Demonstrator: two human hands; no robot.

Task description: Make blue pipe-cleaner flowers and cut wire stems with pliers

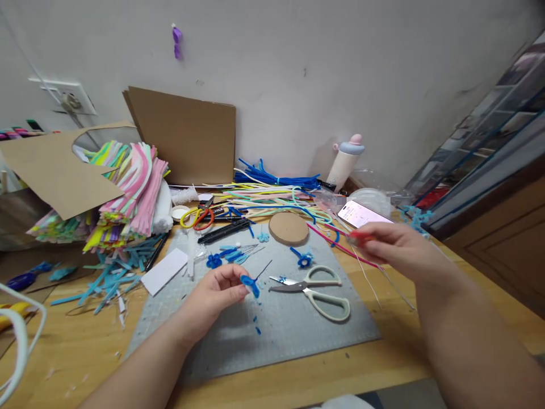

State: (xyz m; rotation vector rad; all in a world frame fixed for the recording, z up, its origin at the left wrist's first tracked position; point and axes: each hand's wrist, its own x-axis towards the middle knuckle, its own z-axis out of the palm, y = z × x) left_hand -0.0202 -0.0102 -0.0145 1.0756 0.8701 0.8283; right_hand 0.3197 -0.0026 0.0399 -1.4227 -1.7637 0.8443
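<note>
Grip of left hand (219,292) around fuzzy blue piece (251,284), that of right hand (398,250) around red object (359,236)

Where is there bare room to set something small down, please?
The grey mat is nearly bare between the scissors and its front edge, as is the wooden desk between the mat's right corner and right forearm. Crowded: the back, with pipe cleaners, and the left, with pastel bundles.
</note>
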